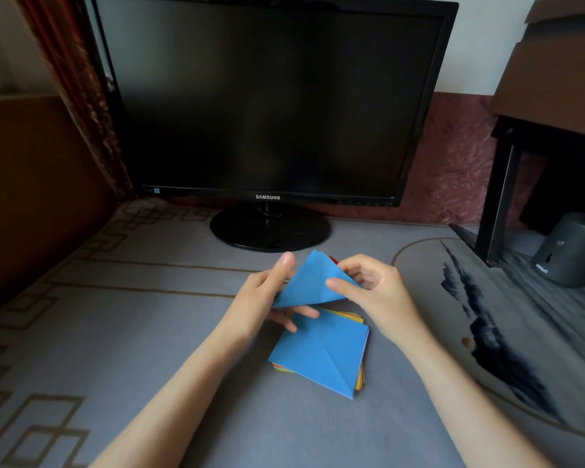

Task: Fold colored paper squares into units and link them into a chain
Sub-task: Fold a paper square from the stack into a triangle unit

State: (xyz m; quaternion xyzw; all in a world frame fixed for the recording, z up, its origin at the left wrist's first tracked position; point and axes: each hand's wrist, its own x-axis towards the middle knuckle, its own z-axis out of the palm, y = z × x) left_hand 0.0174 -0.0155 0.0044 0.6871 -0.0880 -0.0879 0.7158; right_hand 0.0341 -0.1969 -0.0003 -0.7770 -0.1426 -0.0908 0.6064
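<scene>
Currently I have the blue paper triangle (313,285) lifted just above the stack of colored squares (321,354), left hand (267,298) pinching its left corner, right hand (377,292) pinching the right one. I judge the 2 grips hold the fold taut for creasing, and the stack lies close on the counter (149,332) for the next sheet.
</scene>
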